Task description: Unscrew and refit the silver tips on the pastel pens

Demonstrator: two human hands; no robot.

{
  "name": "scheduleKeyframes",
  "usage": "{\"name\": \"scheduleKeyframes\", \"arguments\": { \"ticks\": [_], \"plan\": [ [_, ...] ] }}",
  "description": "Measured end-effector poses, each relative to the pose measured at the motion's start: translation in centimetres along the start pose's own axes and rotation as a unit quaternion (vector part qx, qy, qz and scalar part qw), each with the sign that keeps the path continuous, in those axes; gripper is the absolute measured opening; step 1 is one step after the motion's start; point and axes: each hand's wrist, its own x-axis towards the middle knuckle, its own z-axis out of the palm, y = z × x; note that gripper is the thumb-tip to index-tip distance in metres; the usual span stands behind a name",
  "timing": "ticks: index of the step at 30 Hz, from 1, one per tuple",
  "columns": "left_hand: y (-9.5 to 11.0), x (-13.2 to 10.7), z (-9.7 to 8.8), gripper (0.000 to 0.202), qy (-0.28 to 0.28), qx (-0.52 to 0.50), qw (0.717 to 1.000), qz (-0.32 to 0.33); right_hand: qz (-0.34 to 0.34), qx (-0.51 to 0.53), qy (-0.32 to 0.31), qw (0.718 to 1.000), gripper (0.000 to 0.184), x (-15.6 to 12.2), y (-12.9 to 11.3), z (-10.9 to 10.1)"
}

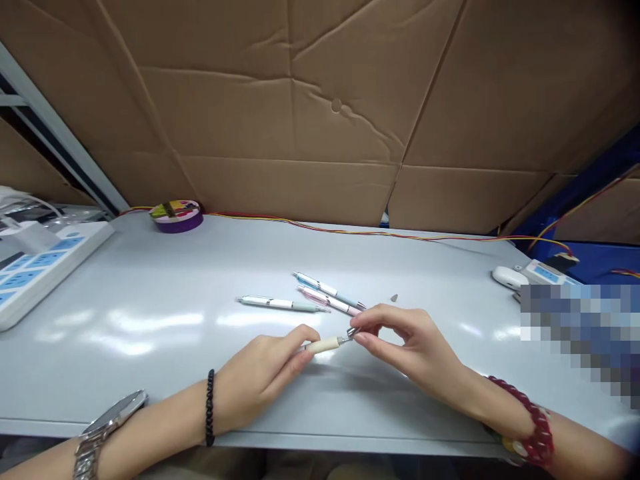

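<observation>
Near the front of the table, my left hand pinches a pen with a cream-coloured grip; the fingers cover its rear part. Its metal front end points right. Between thumb and index finger of my right hand is a small silver metal piece, right at the pen's front end; whether it touches the pen I cannot tell. Just beyond lie a grey-green and white pen, a pink and white pen and a blue and white pen. A tiny silver cone rests behind my right hand.
A white power strip with a plug in it stands on the left of the grey table. A round purple tin and red and yellow wires lie along the cardboard wall. At right is a white rounded case.
</observation>
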Motion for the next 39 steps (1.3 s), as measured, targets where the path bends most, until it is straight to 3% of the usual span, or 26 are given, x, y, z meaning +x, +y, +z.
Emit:
{"name": "scheduleKeyframes", "arguments": {
  "ticks": [5,10,15,21,24,29,35,39],
  "plan": [
    [0.0,0.0,0.1,0.027,0.002,0.018,1.0,0.007,-0.031,-0.017,-0.006,0.999,0.009,0.0,0.2,-0.4],
    [-0.1,0.0,-0.1,0.028,0.012,0.012,1.0,-0.009,-0.021,-0.03,0.015,0.999,0.008,-0.1,0.1,-1.0],
    [0.2,0.4,0.0,0.027,0.009,0.023,1.0,0.001,-0.019,-0.029,-0.027,0.999,0.008,0.0,0.4,-0.1],
    [0.6,0.5,0.2,0.028,0.013,0.007,1.0,-0.004,-0.055,-0.074,-0.026,0.995,0.009,0.0,1.2,0.6],
    [0.5,0.5,0.1,0.029,0.006,0.014,1.0,-0.006,-0.093,-0.137,-0.027,0.986,0.019,0.0,1.7,1.0],
    [0.4,0.6,0.1,0.031,-0.019,0.06,0.998,-0.011,-0.117,-0.24,-0.09,0.96,0.046,0.2,2.4,1.3],
    [0.9,0.7,0.0,0.031,-0.018,0.077,0.997,-0.013,-0.091,-0.232,-0.145,0.957,0.029,0.5,1.7,0.3],
    [0.8,0.5,0.1,0.032,-0.012,0.076,0.997,-0.013,-0.075,-0.256,-0.146,0.953,0.043,0.7,2.2,0.7]
  ]
}}
